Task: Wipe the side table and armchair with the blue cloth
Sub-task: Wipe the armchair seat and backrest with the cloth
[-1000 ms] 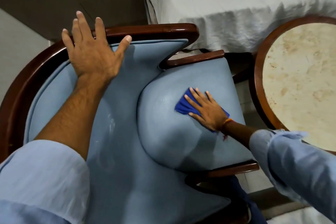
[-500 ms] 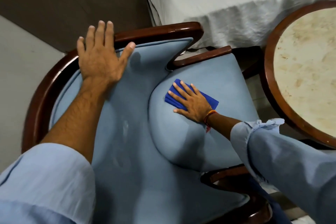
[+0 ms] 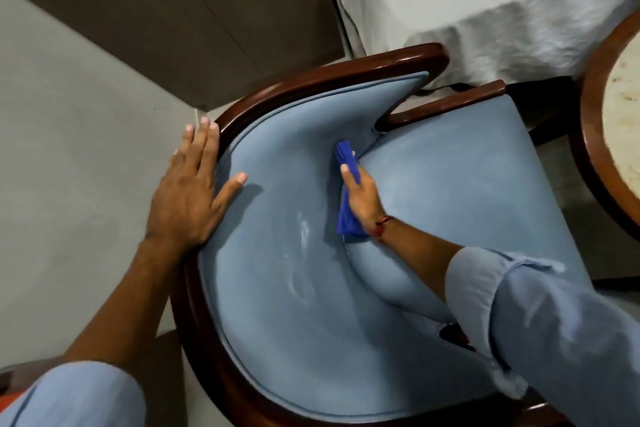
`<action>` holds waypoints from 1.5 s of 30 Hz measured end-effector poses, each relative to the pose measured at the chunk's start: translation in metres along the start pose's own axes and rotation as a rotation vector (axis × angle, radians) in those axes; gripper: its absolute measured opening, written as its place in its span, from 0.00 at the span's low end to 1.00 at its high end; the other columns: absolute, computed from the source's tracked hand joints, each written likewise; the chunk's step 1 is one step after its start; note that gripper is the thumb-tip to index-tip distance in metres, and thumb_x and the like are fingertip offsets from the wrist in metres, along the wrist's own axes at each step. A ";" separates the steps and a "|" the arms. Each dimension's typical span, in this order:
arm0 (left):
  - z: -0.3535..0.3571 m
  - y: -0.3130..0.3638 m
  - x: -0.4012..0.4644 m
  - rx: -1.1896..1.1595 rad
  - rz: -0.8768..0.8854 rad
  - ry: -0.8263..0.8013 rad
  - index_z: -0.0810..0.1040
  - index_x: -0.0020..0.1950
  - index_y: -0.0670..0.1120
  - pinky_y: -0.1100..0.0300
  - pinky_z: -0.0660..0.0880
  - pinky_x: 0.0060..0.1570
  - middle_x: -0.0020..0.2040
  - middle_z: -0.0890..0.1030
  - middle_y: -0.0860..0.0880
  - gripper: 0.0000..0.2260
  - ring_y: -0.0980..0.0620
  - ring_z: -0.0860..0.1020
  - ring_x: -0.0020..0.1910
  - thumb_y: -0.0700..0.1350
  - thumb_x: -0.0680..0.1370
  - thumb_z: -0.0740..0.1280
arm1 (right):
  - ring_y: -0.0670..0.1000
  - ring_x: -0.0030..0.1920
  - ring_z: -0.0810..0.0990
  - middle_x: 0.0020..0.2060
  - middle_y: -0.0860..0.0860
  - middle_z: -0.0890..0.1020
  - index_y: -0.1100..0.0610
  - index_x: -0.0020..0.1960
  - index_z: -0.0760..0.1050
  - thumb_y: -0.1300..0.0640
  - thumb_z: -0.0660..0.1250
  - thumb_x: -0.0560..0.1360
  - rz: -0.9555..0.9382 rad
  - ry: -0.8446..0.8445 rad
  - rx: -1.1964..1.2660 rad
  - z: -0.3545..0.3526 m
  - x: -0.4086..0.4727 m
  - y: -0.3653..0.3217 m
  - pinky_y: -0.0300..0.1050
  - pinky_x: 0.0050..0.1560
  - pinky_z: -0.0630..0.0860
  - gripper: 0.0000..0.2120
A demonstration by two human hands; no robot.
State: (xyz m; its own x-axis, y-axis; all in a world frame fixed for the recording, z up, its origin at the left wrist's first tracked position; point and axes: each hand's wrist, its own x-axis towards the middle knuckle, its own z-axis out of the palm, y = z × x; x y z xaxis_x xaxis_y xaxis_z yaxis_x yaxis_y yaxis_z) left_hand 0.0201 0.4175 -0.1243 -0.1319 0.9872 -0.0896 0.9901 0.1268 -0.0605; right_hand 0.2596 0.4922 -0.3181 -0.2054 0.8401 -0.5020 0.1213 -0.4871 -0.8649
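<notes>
Grey wall (image 3: pixel 79 156) and a dark panel (image 3: pixel 194 17) fill the space behind a curved armchair (image 3: pixel 277 305) with a dark wooden frame and pale blue padding. White bedding (image 3: pixel 485 3) hangs beyond the chair, and the round side table (image 3: pixel 588 135), with its wooden rim and mottled stone top, sits at the far right edge, well apart from both hands.

The left hand (image 3: pixel 188 198) lies flat and spread across the top of the chair's backrest, palm down, fingers (image 3: pixel 204 139) reaching over the wooden rim toward the wall and the thumb resting on the blue padding. It grasps nothing.

The right hand (image 3: pixel 363 201) is pushed edge-on into the crease where the seat cushion meets the inner backrest. Its fingers are closed around the blue cloth (image 3: pixel 348 191), which is bunched into a long strip: one end pokes out past the fingertips, deeper along the crease toward the near armrest, and the other end hangs out below the heel of the hand, against the backrest padding. A red thread (image 3: pixel 382 224) circles the wrist. Pale streaks mark the padding between the two hands, nearer the cloth. Light blue sleeves (image 3: pixel 540 329) cover both forearms, rolled back from the wrists.
</notes>
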 end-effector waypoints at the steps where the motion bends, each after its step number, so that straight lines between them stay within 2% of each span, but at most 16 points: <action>1: 0.000 0.001 0.001 0.000 -0.007 0.001 0.47 0.86 0.47 0.45 0.56 0.80 0.86 0.50 0.48 0.38 0.46 0.48 0.85 0.68 0.82 0.51 | 0.54 0.69 0.76 0.72 0.53 0.76 0.52 0.80 0.63 0.47 0.60 0.85 0.042 -0.015 0.042 0.022 -0.009 0.004 0.60 0.75 0.70 0.26; 3: 0.001 0.002 0.001 0.007 -0.012 0.011 0.48 0.86 0.47 0.47 0.56 0.80 0.86 0.50 0.48 0.38 0.46 0.49 0.85 0.68 0.83 0.51 | 0.54 0.82 0.59 0.83 0.52 0.59 0.51 0.84 0.52 0.50 0.58 0.86 0.015 -0.073 0.011 0.058 -0.032 0.022 0.58 0.83 0.56 0.29; 4: 0.002 0.002 0.001 0.010 -0.011 0.017 0.48 0.86 0.47 0.49 0.55 0.80 0.86 0.51 0.48 0.38 0.47 0.49 0.85 0.68 0.83 0.51 | 0.51 0.84 0.49 0.84 0.49 0.50 0.50 0.84 0.47 0.51 0.56 0.87 -0.029 -0.116 -0.059 0.070 -0.044 0.034 0.58 0.83 0.45 0.30; 6: 0.004 0.000 0.001 0.008 -0.008 0.022 0.47 0.86 0.47 0.53 0.53 0.79 0.86 0.50 0.48 0.39 0.47 0.49 0.85 0.68 0.82 0.51 | 0.47 0.83 0.40 0.83 0.42 0.42 0.43 0.82 0.41 0.49 0.54 0.87 -0.090 -0.198 -0.226 0.077 -0.064 0.055 0.60 0.79 0.37 0.30; 8: 0.004 0.000 0.001 -0.003 -0.001 0.029 0.47 0.86 0.47 0.55 0.51 0.79 0.86 0.50 0.48 0.39 0.48 0.48 0.85 0.68 0.83 0.52 | 0.45 0.82 0.37 0.83 0.40 0.40 0.40 0.81 0.40 0.48 0.53 0.87 -0.119 -0.316 -0.325 0.067 -0.081 0.063 0.64 0.80 0.37 0.29; 12: 0.003 0.001 0.001 -0.026 -0.009 0.026 0.47 0.86 0.47 0.55 0.50 0.79 0.86 0.50 0.48 0.39 0.48 0.48 0.85 0.68 0.83 0.52 | 0.48 0.82 0.34 0.79 0.39 0.34 0.45 0.82 0.41 0.50 0.53 0.87 -0.235 -0.720 -0.658 0.020 -0.129 0.075 0.67 0.81 0.44 0.29; 14: 0.001 0.002 0.001 -0.032 -0.009 0.023 0.47 0.86 0.46 0.55 0.51 0.79 0.86 0.50 0.48 0.38 0.47 0.49 0.85 0.67 0.83 0.52 | 0.50 0.81 0.31 0.78 0.39 0.32 0.39 0.80 0.38 0.46 0.51 0.86 -0.340 -0.946 -0.742 -0.013 -0.152 0.079 0.64 0.82 0.41 0.29; 16: -0.001 0.003 0.000 -0.031 -0.013 0.022 0.48 0.86 0.46 0.56 0.50 0.79 0.86 0.50 0.48 0.38 0.47 0.49 0.85 0.66 0.83 0.52 | 0.49 0.81 0.29 0.80 0.38 0.32 0.30 0.78 0.36 0.39 0.47 0.84 -0.350 -1.109 -0.695 -0.035 -0.163 0.074 0.57 0.80 0.35 0.27; 18: -0.002 0.004 0.002 -0.025 -0.014 0.016 0.47 0.86 0.46 0.56 0.49 0.79 0.86 0.50 0.48 0.38 0.47 0.48 0.85 0.66 0.83 0.52 | 0.49 0.81 0.29 0.79 0.36 0.30 0.28 0.76 0.34 0.38 0.45 0.83 -0.347 -1.125 -0.715 -0.036 -0.163 0.069 0.56 0.80 0.35 0.27; 22: -0.004 0.004 0.002 -0.032 0.002 -0.010 0.46 0.86 0.46 0.57 0.48 0.78 0.86 0.48 0.48 0.39 0.47 0.47 0.85 0.66 0.82 0.52 | 0.47 0.80 0.30 0.73 0.32 0.26 0.33 0.74 0.28 0.47 0.48 0.87 -0.376 -0.937 -0.853 0.004 -0.157 0.067 0.65 0.82 0.44 0.29; 27: -0.007 0.006 0.000 -0.047 -0.004 -0.022 0.47 0.86 0.44 0.56 0.49 0.79 0.86 0.49 0.47 0.39 0.46 0.47 0.85 0.65 0.82 0.53 | 0.47 0.80 0.28 0.79 0.38 0.29 0.36 0.79 0.32 0.42 0.48 0.86 -0.250 -0.567 -0.589 0.075 -0.108 0.019 0.70 0.80 0.39 0.30; 30: -0.008 0.008 0.000 -0.059 -0.003 -0.023 0.48 0.86 0.44 0.53 0.51 0.80 0.86 0.49 0.46 0.38 0.45 0.47 0.85 0.63 0.83 0.54 | 0.45 0.79 0.28 0.80 0.40 0.30 0.38 0.80 0.33 0.41 0.47 0.85 -0.229 -0.354 -0.464 0.097 -0.083 -0.011 0.68 0.79 0.37 0.30; 34: -0.010 0.008 -0.002 -0.069 -0.004 -0.016 0.48 0.85 0.44 0.54 0.51 0.80 0.86 0.50 0.46 0.37 0.45 0.48 0.85 0.62 0.83 0.55 | 0.48 0.83 0.34 0.83 0.42 0.36 0.39 0.82 0.36 0.37 0.45 0.83 -0.254 -0.246 -0.480 0.107 -0.095 -0.004 0.63 0.79 0.40 0.32; 38: -0.010 0.008 -0.002 -0.084 0.001 -0.017 0.49 0.86 0.44 0.54 0.52 0.80 0.86 0.50 0.47 0.37 0.46 0.48 0.85 0.62 0.83 0.55 | 0.46 0.82 0.34 0.82 0.39 0.36 0.38 0.82 0.38 0.37 0.52 0.83 -0.302 -0.435 -0.589 0.088 -0.131 0.013 0.66 0.81 0.43 0.33; 41: -0.010 0.007 -0.001 -0.090 -0.004 -0.012 0.49 0.86 0.45 0.54 0.52 0.80 0.86 0.50 0.48 0.37 0.46 0.48 0.85 0.63 0.83 0.54 | 0.47 0.82 0.33 0.80 0.37 0.32 0.39 0.82 0.40 0.36 0.53 0.82 -0.430 -0.725 -0.810 0.042 -0.173 0.035 0.67 0.81 0.48 0.34; 45: -0.007 0.006 -0.001 -0.092 -0.010 -0.008 0.48 0.86 0.46 0.54 0.52 0.79 0.86 0.49 0.49 0.36 0.47 0.48 0.85 0.63 0.84 0.53 | 0.48 0.82 0.30 0.81 0.38 0.33 0.37 0.82 0.38 0.36 0.54 0.82 -0.521 -1.131 -0.818 -0.029 -0.196 0.037 0.59 0.80 0.39 0.35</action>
State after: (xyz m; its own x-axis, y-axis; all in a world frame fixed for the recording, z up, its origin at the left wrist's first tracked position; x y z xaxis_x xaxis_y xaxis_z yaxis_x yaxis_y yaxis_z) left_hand 0.0270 0.4178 -0.1173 -0.1418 0.9851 -0.0972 0.9889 0.1453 0.0299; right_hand 0.3328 0.3162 -0.2517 -0.9755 0.0616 -0.2113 0.2184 0.3901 -0.8945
